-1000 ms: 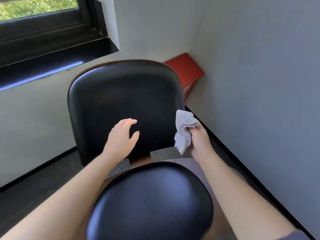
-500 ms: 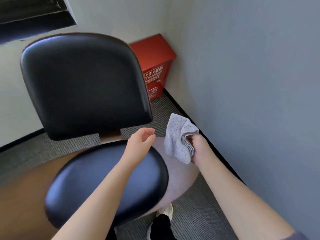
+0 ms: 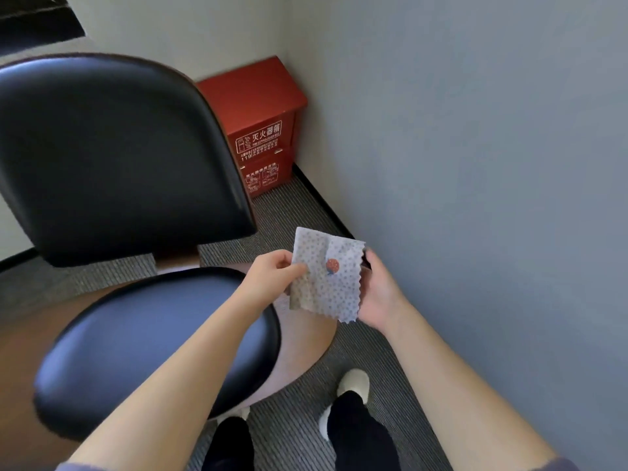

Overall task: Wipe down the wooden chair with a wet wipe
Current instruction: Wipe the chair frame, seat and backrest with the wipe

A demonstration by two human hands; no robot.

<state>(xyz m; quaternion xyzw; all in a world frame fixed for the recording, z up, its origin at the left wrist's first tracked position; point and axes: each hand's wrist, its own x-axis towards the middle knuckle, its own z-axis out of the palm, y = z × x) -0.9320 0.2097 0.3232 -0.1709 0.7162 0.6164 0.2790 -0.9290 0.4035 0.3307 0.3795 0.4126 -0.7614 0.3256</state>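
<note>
Right now the wet wipe is off the chair altogether, held spread in the air between both hands over the seat's right front corner, close to the wall. The left hand pinches its left edge between thumb and fingers; the right hand grips the right edge, fingers curled behind the sheet. This reads as a readying step — opening or refolding the wipe to present a flat face — not a wiping stroke, since nothing touches the wooden chair. The next move probably calls for gathering the wipe into one hand and pressing it flat onto a chair surface, perhaps the bare wood rim nearest the hands. The seat pad and backrest are glossy black cushions set on a brown wooden shell, whose wood shows only as a band round the seat and a thin edge on the back — smooth surfaces that should wipe easily. The chair stands in a corner on grey ribbed carpet, with a red fire-extinguisher box on the floor behind it and a pale shoe beside the seat.
</note>
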